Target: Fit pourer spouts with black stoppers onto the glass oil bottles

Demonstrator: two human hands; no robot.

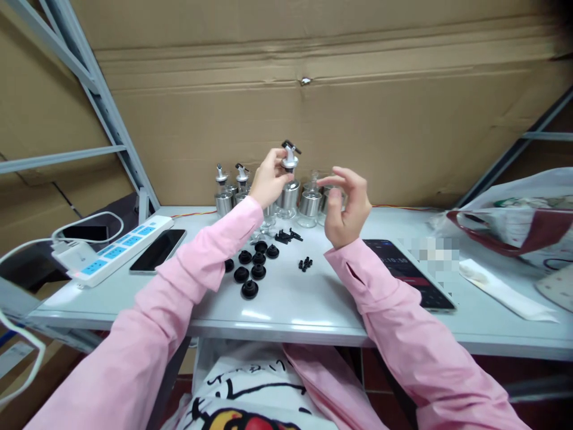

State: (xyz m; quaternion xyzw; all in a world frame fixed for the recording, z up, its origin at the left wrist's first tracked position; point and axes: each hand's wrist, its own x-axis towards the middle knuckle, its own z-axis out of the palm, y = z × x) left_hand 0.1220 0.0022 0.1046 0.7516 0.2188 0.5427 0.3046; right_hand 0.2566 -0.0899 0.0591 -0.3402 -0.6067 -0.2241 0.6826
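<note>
My left hand (268, 179) is closed round the silver pourer spout (290, 156) with a black flip cap, at the neck of a glass and steel bottle (289, 197). The spout looks seated in the neck, though my fingers partly hide the joint. My right hand (347, 206) is raised with fingers curved and apart, holding nothing. It is in front of another steel-banded bottle (310, 204) without a spout. Left of my left hand, a bottle (224, 203) and others behind it carry similar spouts. Black round stoppers (258, 272), thin black caps (286, 236) and tiny black plugs (305, 263) lie nearer me.
A white power strip (128, 248) and a phone (159, 251) lie on the left of the table. A tablet (403, 272) showing a timer is under my right forearm. A bag (537, 221) and white paper (505, 289) sit at right. Cardboard (313, 119) stands behind.
</note>
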